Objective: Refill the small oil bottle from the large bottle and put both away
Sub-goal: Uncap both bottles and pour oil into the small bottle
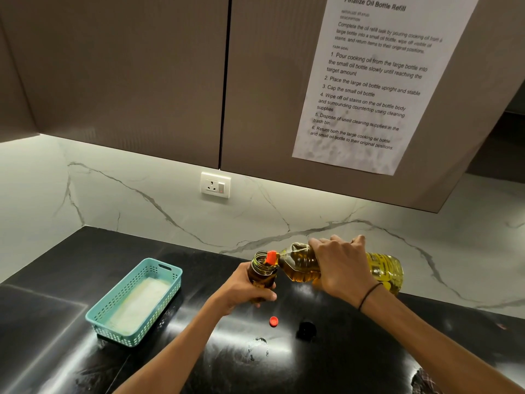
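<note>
The left hand (244, 288) wraps its fingers around the small oil bottle (262, 273), holding it upright on the black counter (56, 322) with its mouth open. The right hand (339, 268) grips the large bottle (301, 265) around its middle and tips it almost flat, so its red spout (271, 257) sits right over the small bottle's mouth. Yellow oil fills the lower side of the large bottle. A thin dark band (369, 294) circles the right wrist.

Near the small bottle, toward the viewer, a red cap (273, 321) lies on the counter, with a black cap (306, 330) just to its right. Well to the left stands a teal basket (170, 273) with a pale lining. A wall socket (215, 185) is set in the marble backsplash, and a printed sheet (366, 89) hangs on the cabinet door (113, 75) above
</note>
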The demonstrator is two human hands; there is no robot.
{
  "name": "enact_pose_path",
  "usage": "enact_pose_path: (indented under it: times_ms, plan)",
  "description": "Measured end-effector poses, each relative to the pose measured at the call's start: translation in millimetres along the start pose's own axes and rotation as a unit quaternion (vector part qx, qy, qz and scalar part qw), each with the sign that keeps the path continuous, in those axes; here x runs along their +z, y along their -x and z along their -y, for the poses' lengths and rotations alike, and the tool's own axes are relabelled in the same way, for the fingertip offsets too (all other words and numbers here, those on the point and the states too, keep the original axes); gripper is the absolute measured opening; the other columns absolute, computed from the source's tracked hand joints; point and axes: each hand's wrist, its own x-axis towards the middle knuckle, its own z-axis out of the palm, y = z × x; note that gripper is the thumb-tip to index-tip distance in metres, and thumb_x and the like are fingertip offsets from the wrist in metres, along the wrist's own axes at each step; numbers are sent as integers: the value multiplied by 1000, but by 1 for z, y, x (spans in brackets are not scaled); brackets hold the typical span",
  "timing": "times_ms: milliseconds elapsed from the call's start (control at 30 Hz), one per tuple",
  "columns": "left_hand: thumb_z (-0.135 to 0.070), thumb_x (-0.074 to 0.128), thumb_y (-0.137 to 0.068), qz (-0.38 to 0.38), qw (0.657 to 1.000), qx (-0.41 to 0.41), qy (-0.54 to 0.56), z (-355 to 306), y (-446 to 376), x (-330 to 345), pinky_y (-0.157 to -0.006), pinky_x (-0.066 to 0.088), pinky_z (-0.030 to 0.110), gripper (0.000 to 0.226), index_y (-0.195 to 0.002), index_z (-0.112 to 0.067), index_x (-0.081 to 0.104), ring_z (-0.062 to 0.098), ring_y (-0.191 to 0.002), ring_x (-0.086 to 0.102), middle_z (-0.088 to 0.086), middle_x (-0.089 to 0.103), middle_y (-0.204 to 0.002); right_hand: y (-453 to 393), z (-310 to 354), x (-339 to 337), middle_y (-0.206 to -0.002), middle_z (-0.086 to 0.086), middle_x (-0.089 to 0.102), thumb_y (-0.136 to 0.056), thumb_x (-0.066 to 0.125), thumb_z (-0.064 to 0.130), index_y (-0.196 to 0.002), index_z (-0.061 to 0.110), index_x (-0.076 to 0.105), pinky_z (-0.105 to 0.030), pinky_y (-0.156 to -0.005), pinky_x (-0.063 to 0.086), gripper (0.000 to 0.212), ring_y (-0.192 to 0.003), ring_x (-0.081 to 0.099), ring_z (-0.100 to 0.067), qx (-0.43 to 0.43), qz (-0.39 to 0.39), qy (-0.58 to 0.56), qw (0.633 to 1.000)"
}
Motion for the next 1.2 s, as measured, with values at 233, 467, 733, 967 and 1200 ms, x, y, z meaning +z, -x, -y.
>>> enact_pose_path:
  times_ms: [233,467,733,967,1200]
  plan:
    - [-5,92,-73,-6,1000,0,2,-1,1,-2,-58,57,34,36,-103,0,72,27,-74,69,14,74,-92,3,3,7,-102,12,66,-77,71,68,-113,32,55,-44,-90,42,53,-95,62,-16,12,5,-36,999]
    - [-2,91,-74,-6,1000,4,14,-3,5,-4,-56,54,32,33,-99,-4,71,23,-66,67,13,72,-90,11,8,25,-107,12,66,-72,68,73,-116,33,52,-42,-93,44,62,-99,61,-13,27,11,-116,993]
    - [-3,91,-73,-11,1000,6,26,-10,4,-3,-59,54,33,38,-105,-2,71,21,-70,67,12,73,-90,18,14,54,-94,10,67,-63,60,83,-113,32,55,-42,-87,53,72,-85,64,-12,67,-5,-223,972]
    - [-1,91,-75,-9,1000,12,25,-14,4,-1,-59,55,34,40,-109,0,70,20,-71,69,14,73,-92,26,14,64,-89,12,65,-60,61,75,-114,31,58,-43,-87,53,70,-82,64,-13,91,-7,-276,957]
    - [2,90,-74,-4,1000,9,24,-17,7,-5,-60,55,35,38,-106,0,70,21,-71,69,14,74,-93,27,11,73,-96,6,69,-63,67,72,-119,26,60,-44,-90,51,73,-88,66,-17,88,-16,-266,960]
